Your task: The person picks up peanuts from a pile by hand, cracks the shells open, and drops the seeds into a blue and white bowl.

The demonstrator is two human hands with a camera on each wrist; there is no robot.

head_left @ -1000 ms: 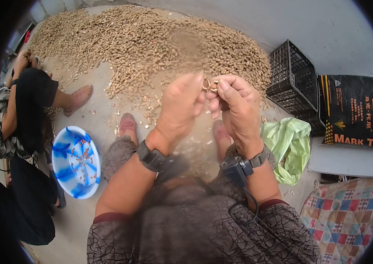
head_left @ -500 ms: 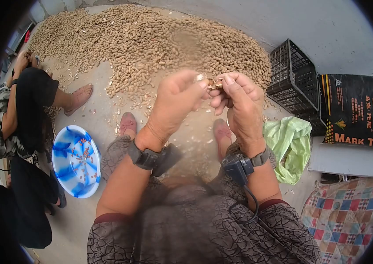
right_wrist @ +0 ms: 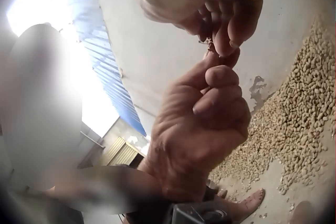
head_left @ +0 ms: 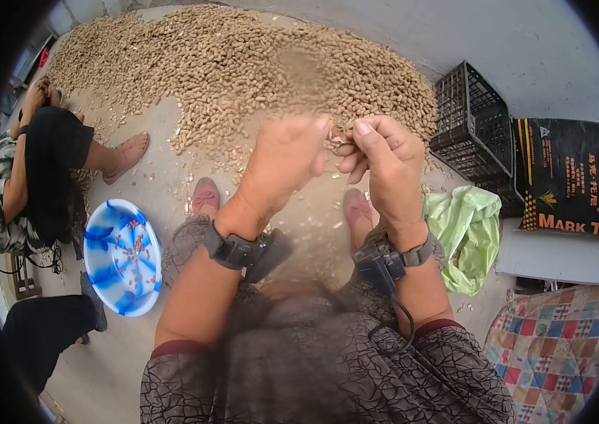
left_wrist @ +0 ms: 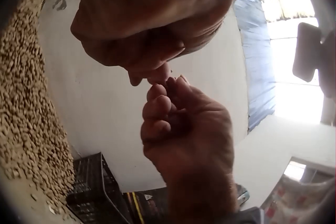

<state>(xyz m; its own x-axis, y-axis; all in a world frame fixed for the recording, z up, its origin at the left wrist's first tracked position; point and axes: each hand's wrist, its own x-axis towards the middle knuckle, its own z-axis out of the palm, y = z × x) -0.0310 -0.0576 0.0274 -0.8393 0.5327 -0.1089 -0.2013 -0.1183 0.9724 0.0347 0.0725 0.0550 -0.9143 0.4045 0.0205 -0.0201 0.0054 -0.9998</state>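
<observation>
In front of the body, both hands meet at a cracked peanut (head_left: 342, 134), a small brown shell with reddish kernel showing. My right hand (head_left: 390, 169) pinches it between thumb and forefinger, the other fingers loosely curled. From the other side, my left hand (head_left: 278, 162) has its fingers curled and its fingertips at the same peanut; it is slightly blurred. The right wrist view shows the peanut (right_wrist: 210, 46) between the fingertips of both hands, partly hidden. In the left wrist view, the left hand (left_wrist: 152, 19) is above and the right hand (left_wrist: 191, 134) below.
A large heap of unshelled peanuts (head_left: 243, 63) spreads along the wall. A blue-and-white basin (head_left: 97, 275) holds reddish kernels on the left, near another person's leg (head_left: 59, 152). At right are a black crate (head_left: 455, 127), a green plastic bag (head_left: 465, 219) and a black sack (head_left: 575, 177).
The left hand has shifted and turned about the peanut, while the right hand stays nearly in place. Black-trousered legs at lower left have moved, uncovering a wooden piece behind them.
</observation>
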